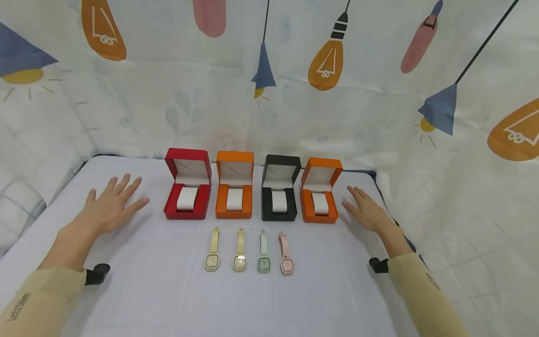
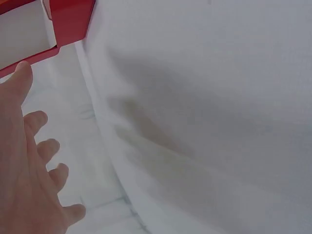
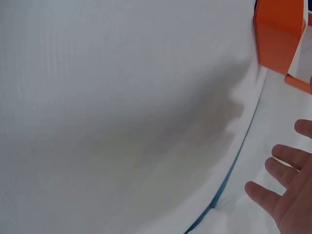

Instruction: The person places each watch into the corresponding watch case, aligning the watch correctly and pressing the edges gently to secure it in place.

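My left hand (image 1: pixel 108 209), fingers spread and holding nothing, hovers left of an open red watch box (image 1: pixel 186 215). Over on the right, my right hand (image 1: pixel 368 209) has its fingers extended beside an open orange watch box (image 1: pixel 320 218); it holds nothing. Between those two stand another orange box (image 1: pixel 234 215) and a black box (image 1: pixel 279 217), both with lids raised and a white cushion inside. In front of the boxes lie a pale yellow watch (image 1: pixel 212 261), a second yellowish watch (image 1: pixel 240 262), a mint green watch (image 1: pixel 264 264) and a pink watch (image 1: pixel 287 266), straps pointing away.
A white cloth covers the table (image 1: pixel 236 309). Behind it hangs a curtain (image 1: pixel 236 117) printed with lamps and bulbs, which also closes in both sides. The table's right edge runs close by my right forearm.
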Tool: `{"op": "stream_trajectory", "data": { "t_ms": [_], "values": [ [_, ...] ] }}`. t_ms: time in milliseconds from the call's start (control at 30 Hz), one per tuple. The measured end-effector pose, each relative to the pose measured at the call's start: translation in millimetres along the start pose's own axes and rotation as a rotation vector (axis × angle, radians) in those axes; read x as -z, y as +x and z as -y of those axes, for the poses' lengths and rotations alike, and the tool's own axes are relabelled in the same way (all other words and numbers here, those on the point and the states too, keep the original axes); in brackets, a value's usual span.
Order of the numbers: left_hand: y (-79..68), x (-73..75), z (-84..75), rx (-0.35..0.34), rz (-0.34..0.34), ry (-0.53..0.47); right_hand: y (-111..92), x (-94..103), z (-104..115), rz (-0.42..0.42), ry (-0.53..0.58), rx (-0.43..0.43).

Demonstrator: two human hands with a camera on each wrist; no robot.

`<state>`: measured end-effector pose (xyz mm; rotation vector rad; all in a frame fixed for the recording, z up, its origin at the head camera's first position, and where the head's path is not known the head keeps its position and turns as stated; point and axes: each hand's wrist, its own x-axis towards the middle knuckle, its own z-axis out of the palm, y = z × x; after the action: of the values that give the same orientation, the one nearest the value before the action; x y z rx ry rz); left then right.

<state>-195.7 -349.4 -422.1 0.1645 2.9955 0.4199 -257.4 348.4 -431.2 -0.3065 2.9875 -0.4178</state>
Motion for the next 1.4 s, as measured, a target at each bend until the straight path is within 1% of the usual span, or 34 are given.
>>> {"op": "stream_trajectory", "data": {
  "t_ms": [200,333,500,700,967,1267,1400],
  "values": [
    [-0.1,4.2,-13.5,-0.025,-0.009,-0.006,-1.3,2.3,15.9,-0.022,-0.009,0.047],
    [-2.1,7.5,-27.1,-0.059,-0.021,-0.011,-0.9,3.7,26.8,-0.035,0.002,0.102],
    [-5.5,9.6,-42.7,-0.075,-0.031,-0.017,-1.7,4.8,38.3,-0.032,0.023,0.149],
    [-8.9,8.7,-57.6,-0.106,-0.039,-0.024,0.3,5.1,50.2,0.001,0.002,0.153],
    [-13.0,4.6,-79.7,-0.12,-0.041,-0.004,2.8,2.1,60.0,0.037,-0.042,0.135],
    [-13.9,-3.0,-102.6,-0.196,-0.078,-0.006,6.7,-0.3,65.5,0.057,-0.049,0.167],
    [-17.4,-8.2,-113.6,-0.237,-0.104,-0.024,8.2,-0.1,68.2,0.067,-0.054,0.165]
  ]
}}
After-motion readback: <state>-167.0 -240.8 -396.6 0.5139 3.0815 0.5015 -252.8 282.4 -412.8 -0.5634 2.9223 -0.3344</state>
